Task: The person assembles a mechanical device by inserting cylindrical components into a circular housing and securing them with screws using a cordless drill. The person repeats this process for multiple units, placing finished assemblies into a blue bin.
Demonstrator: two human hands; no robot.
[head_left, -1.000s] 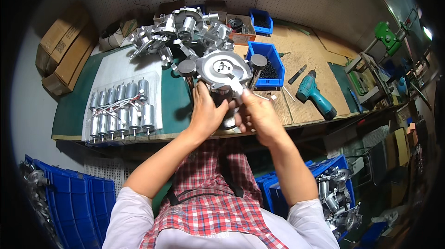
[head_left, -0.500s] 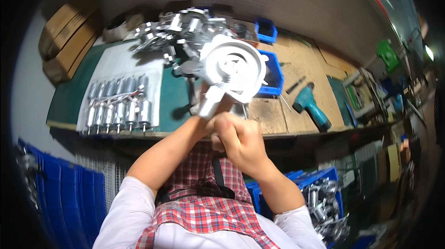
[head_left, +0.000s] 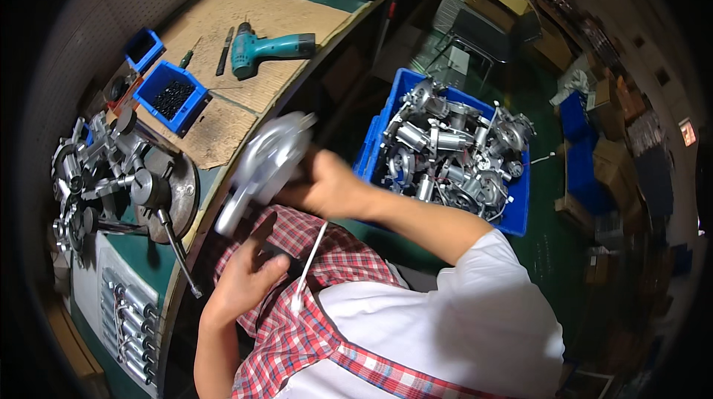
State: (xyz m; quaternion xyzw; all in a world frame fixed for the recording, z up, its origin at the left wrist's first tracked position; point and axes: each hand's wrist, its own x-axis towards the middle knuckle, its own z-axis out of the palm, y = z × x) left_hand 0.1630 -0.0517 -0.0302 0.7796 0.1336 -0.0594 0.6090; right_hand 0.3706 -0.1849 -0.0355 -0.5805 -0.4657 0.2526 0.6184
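We are gripping the silvery metal housing [head_left: 273, 152] in our right hand [head_left: 327, 185], which is wrapping its right side, presumably to bear the weight while leaving the round face free. Our left hand [head_left: 249, 276] is holding nothing, its fingers spreading wide near the housing, perhaps for steadying. The housing is hanging above the workbench's [head_left: 152, 252] right edge, left of the blue crate [head_left: 518, 202]. Its long axis is slanting, narrow end pointing near-left, round body lying far-right.
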